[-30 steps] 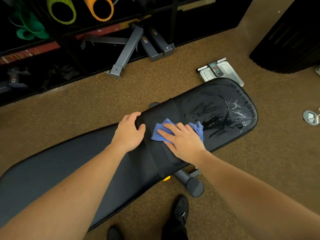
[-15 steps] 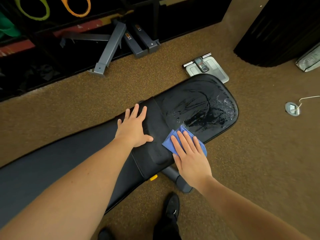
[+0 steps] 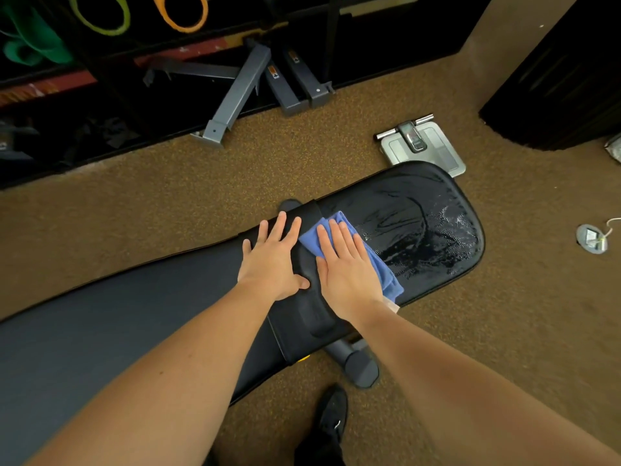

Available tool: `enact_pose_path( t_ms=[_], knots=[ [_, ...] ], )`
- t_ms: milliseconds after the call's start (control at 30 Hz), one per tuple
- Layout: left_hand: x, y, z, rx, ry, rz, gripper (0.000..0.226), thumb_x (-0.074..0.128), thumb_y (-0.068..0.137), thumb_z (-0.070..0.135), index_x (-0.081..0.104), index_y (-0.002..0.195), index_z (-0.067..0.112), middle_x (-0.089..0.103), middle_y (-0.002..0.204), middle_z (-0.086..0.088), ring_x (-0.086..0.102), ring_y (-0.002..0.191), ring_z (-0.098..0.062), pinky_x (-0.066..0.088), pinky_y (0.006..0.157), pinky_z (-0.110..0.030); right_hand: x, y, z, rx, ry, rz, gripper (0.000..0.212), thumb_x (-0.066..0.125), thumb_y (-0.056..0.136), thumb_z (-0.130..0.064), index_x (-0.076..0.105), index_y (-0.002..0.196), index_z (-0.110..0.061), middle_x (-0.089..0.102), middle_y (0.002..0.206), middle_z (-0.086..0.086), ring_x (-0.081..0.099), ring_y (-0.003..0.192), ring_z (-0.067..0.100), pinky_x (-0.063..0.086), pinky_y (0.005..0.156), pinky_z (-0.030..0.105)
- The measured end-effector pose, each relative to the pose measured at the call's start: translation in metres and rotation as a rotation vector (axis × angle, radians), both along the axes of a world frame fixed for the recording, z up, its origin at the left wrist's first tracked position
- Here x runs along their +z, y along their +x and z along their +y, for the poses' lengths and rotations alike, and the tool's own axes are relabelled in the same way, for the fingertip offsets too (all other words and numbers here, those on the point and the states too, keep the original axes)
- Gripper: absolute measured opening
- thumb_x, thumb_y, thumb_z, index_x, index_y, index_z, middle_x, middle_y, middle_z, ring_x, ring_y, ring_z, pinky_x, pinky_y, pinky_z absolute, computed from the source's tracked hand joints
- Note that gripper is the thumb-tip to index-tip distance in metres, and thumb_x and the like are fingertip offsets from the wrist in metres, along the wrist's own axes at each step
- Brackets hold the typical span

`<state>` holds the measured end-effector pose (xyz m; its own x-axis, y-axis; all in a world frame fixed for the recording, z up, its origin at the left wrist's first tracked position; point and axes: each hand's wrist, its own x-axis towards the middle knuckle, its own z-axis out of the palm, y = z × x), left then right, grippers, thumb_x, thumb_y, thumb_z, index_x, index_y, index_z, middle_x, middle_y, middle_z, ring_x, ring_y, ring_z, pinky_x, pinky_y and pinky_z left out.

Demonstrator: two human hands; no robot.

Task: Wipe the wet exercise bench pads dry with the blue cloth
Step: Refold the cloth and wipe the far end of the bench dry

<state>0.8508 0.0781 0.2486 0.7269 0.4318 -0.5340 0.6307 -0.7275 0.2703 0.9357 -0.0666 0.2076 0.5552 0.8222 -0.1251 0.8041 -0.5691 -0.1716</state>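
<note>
A black exercise bench lies across the floor. Its short seat pad (image 3: pixel 423 230) on the right glistens with water streaks and droplets, most at its far right end. The long back pad (image 3: pixel 117 317) stretches to the left and looks matt. My right hand (image 3: pixel 346 267) lies flat with straight fingers on the blue cloth (image 3: pixel 379 264), pressing it onto the left part of the seat pad. My left hand (image 3: pixel 272 257) rests flat, fingers spread, on the black strap section between the two pads.
A grey body scale (image 3: pixel 426 149) sits on the brown carpet just beyond the seat pad. Grey metal bars (image 3: pixel 235 95) lean at a dark rack behind. A floor socket (image 3: pixel 591 238) lies right. The bench's foot (image 3: pixel 356 364) and my black shoe (image 3: pixel 332 415) are below.
My right hand slid the cloth from the seat pad's near edge toward its far edge, close to my left hand. My left hand stayed flat on the strap.
</note>
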Motion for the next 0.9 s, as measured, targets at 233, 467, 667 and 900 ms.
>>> enact_pose_path(
  t_ms=[233, 467, 667, 900],
  knots=[
    [-0.002, -0.003, -0.002, 0.138, -0.063, -0.076, 0.142, 0.088, 0.070, 0.040, -0.025, 0.154, 0.022, -0.009, 0.167, 0.008, -0.014, 0.153, -0.018, 0.001, 0.124, -0.051, 0.000, 0.018, 0.041, -0.033, 0.062, 0.035, 0.059, 0.014, 0.104, -0.033, 0.019, 0.158, -0.010, 0.016, 0.165, 0.014, 0.009, 0.154, 0.028, 0.000, 0.124, 0.039],
    [-0.002, -0.004, -0.001, 0.077, -0.024, -0.056, 0.132, 0.083, 0.073, 0.047, -0.014, 0.159, 0.024, -0.019, 0.166, 0.010, -0.016, 0.153, -0.019, 0.003, 0.123, -0.052, 0.006, 0.046, 0.085, -0.098, 0.243, 0.185, 0.041, 0.030, 0.108, -0.022, 0.048, 0.142, -0.008, 0.053, 0.144, 0.012, 0.037, 0.142, 0.028, 0.016, 0.121, 0.040],
    [0.000, -0.002, -0.002, 0.074, -0.025, -0.038, 0.130, 0.083, 0.075, 0.045, -0.015, 0.158, 0.025, -0.020, 0.165, 0.011, -0.015, 0.153, -0.019, 0.005, 0.124, -0.053, 0.056, 0.084, 0.096, -0.492, 0.566, 0.742, 0.031, 0.030, 0.109, -0.029, 0.053, 0.111, -0.009, 0.057, 0.091, 0.002, 0.055, 0.081, 0.016, 0.040, 0.069, 0.031],
    [0.012, 0.022, 0.008, 0.129, 0.011, -0.043, 0.115, 0.085, 0.070, 0.052, 0.014, 0.158, 0.029, 0.017, 0.162, 0.003, 0.019, 0.150, -0.026, 0.016, 0.118, -0.065, 0.097, 0.176, 0.067, -0.383, 0.828, 0.604, 0.032, 0.030, 0.107, -0.036, 0.050, 0.130, -0.026, 0.058, 0.118, -0.008, 0.053, 0.104, 0.002, 0.042, 0.089, 0.015]
  ],
)
